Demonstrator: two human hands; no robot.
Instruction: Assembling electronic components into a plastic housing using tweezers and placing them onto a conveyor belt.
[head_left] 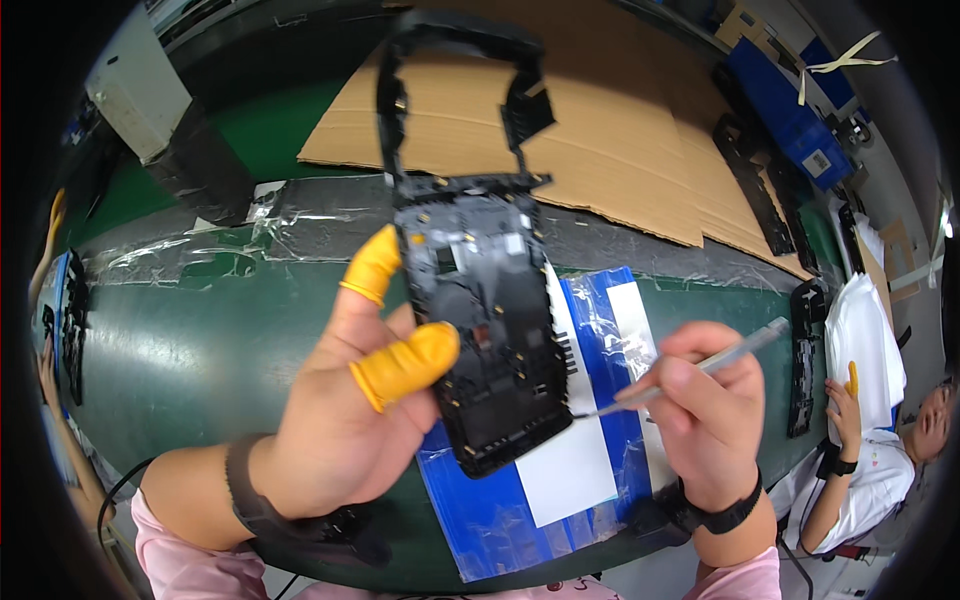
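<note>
My left hand holds a black plastic phone frame up in front of me, its open rectangular end pointing away. Yellow finger cots cover the thumb and forefinger that pinch its left edge. My right hand grips silver tweezers like a pen. Their tip reaches the frame's lower right edge. Both wrists wear black straps.
Below the frame lies a blue sheet with white panels on the dark green conveyor belt. Brown cardboard covers the far side. Black frames lie at the right, near a seated person in white. Another person's arm shows at the left.
</note>
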